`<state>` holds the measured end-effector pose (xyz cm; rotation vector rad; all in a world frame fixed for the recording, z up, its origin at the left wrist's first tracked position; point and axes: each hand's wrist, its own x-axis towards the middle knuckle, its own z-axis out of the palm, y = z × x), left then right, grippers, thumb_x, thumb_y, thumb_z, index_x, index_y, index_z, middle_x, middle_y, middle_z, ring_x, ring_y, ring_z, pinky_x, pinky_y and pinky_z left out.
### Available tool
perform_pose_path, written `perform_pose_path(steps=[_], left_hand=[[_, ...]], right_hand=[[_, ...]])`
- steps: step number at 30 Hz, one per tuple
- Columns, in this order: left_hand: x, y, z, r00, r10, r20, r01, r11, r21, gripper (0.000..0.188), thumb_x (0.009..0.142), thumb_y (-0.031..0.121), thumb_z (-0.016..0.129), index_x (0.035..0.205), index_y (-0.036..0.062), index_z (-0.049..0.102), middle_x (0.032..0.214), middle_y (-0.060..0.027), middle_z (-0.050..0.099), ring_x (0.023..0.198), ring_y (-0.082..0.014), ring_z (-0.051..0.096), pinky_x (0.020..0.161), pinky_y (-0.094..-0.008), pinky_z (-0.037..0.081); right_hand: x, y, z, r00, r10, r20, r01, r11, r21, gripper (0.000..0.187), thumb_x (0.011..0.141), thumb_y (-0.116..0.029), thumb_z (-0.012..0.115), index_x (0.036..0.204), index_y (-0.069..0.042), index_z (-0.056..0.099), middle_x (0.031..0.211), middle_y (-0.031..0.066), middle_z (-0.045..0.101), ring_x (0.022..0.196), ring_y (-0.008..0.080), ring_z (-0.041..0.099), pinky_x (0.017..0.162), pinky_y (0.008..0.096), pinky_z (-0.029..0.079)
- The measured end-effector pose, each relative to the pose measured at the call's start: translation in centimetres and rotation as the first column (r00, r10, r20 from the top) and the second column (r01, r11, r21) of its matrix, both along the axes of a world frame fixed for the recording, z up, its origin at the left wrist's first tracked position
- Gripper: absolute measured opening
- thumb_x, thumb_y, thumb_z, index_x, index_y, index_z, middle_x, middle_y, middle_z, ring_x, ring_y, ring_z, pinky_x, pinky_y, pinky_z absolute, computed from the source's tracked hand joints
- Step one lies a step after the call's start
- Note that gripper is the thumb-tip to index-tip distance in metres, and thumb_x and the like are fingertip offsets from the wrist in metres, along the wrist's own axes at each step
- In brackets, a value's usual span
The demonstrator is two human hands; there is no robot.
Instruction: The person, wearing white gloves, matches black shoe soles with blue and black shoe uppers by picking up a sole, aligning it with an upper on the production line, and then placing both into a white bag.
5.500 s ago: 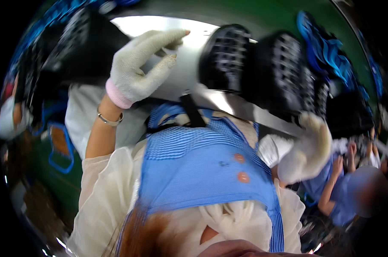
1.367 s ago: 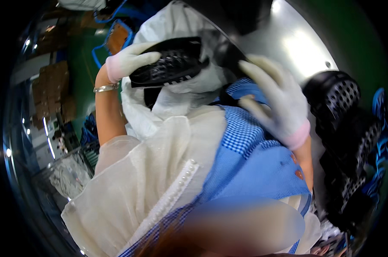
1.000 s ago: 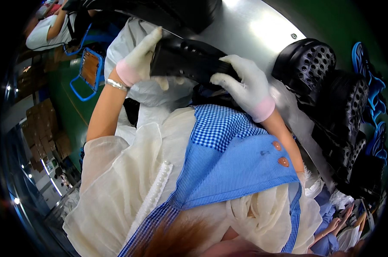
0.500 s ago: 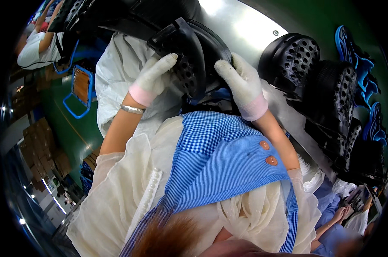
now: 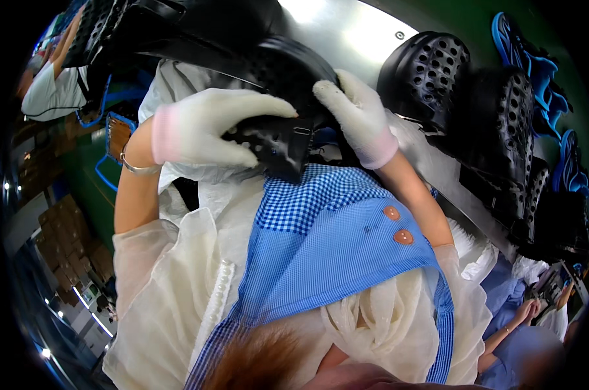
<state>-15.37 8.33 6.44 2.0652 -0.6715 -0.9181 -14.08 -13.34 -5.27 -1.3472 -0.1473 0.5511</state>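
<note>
A black moulded clog (image 5: 299, 71) with holes lies before my chest, between my two white gloves with pink cuffs. My left hand (image 5: 210, 127) comes in from the left, its thumb and fingers round a black piece with a small buckle-like detail (image 5: 278, 146) at the clog's near end. Whether that piece is a strap or the clog's own back part, I cannot tell. Against the clog's right side is my right hand (image 5: 356, 114), gripping it between thumb and fingers. The fingertips beneath are hidden.
Several black clogs (image 5: 431, 78) with round holes stand on the metal table (image 5: 366, 29) to the right, and more black footwear (image 5: 197, 26) at the far left. Blue-black shoe parts (image 5: 541, 91) lie beyond. A white sack (image 5: 177, 78) and a blue-framed chair (image 5: 116, 130) are at left; other people work nearby.
My left hand has moved from the perforated sole to the clog's near end, its back now upward. The clog has turned in my hands. My right hand stays on its right side.
</note>
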Motion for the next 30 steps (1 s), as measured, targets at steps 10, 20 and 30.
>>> perform_pose_path(steps=[10,20,30], left_hand=[[1.9,-4.2,1.1,0.687,-0.227,0.691,-0.029,0.941,0.337,0.081,0.058,0.020,0.080,0.133,0.0101,0.051,0.108,-0.0119,0.057,0.099,-0.0314,0.058,0.086,-0.0369,0.049],[1.8,-1.5,-3.9,0.720,0.646,-0.254,-0.687,0.610,-0.394,0.072,0.076,0.022,0.077,0.136,0.0006,0.043,0.115,-0.0073,0.059,0.106,-0.0153,0.056,0.095,-0.0285,0.045],[8.4,-7.1,0.7,0.774,0.140,-0.617,-0.631,0.237,-0.738,0.037,0.098,0.025,0.048,0.128,0.0030,0.054,0.123,-0.0097,0.061,0.114,-0.0209,0.058,0.096,-0.0348,0.048]], right_hand=[[0.0,-2.5,0.5,1.000,0.003,-0.018,0.000,0.988,0.152,0.029,0.095,-0.025,0.053,0.090,0.001,0.063,0.076,-0.0005,0.057,0.070,0.0053,0.051,0.063,0.0210,0.043],[-1.6,-2.9,1.7,0.955,0.011,-0.297,0.144,0.858,0.493,0.023,0.097,-0.021,0.049,0.095,-0.001,0.060,0.083,0.0002,0.059,0.073,0.0054,0.053,0.065,0.0202,0.043],[-2.1,-3.3,1.4,0.943,0.076,-0.324,0.159,0.753,0.639,0.034,0.099,-0.029,0.043,0.105,-0.001,0.061,0.096,0.0083,0.065,0.083,0.0178,0.063,0.076,0.0343,0.052]])
